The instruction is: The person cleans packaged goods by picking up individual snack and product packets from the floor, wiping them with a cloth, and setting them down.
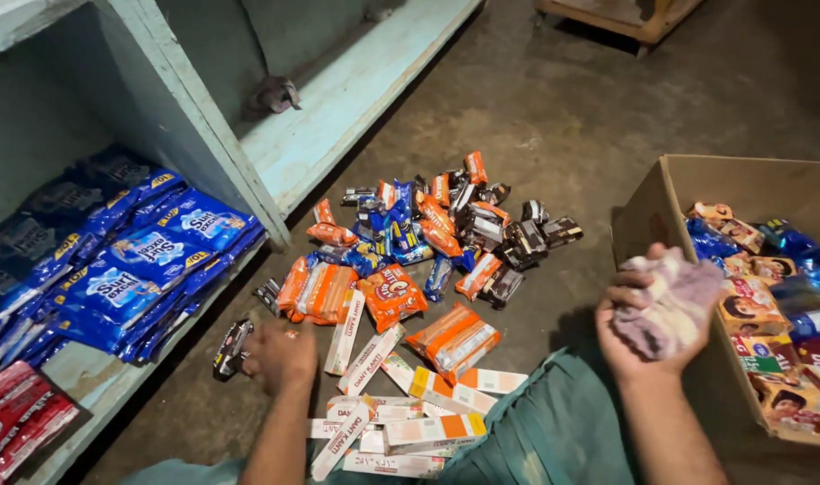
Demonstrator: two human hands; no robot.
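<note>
While the person sits low over the concrete floor (563, 117), the left hand (282, 352) rests palm-down at the near-left edge of a spill of small packets, its fingers curled against the floor beside a dark wrapped bar (231, 348); whether they pinch anything I cannot tell. The right hand (639, 328) is lifted over the near corner of the cardboard box (648, 193), fingers closed tight around a bunched pinkish-purple cloth (669, 301), which it carries clear of the goods. The packets lie sorted only loosely: orange biscuit packs (392, 296) near the middle, roughly eight or nine countable, several stacked in pairs; dark chocolate bars (509, 247) heaped at the far right of the pile, too overlapped to count exactly, perhaps a dozen. Long white-and-orange toothpaste cartons (432, 429) fan out nearest the person, about ten, some crossing one another, probably just dropped there. To the left, a pale blue wooden shelf (338, 99) holds blue detergent sachets (132, 269) shingled in an overlapping bundle on its lower board, too many to count, with red sachets (15, 418) at the near-left corner. One crumpled rag (271, 94) sits in the far compartment. The box holds mixed pouches and one blue-capped bottle, piled without order.
</note>
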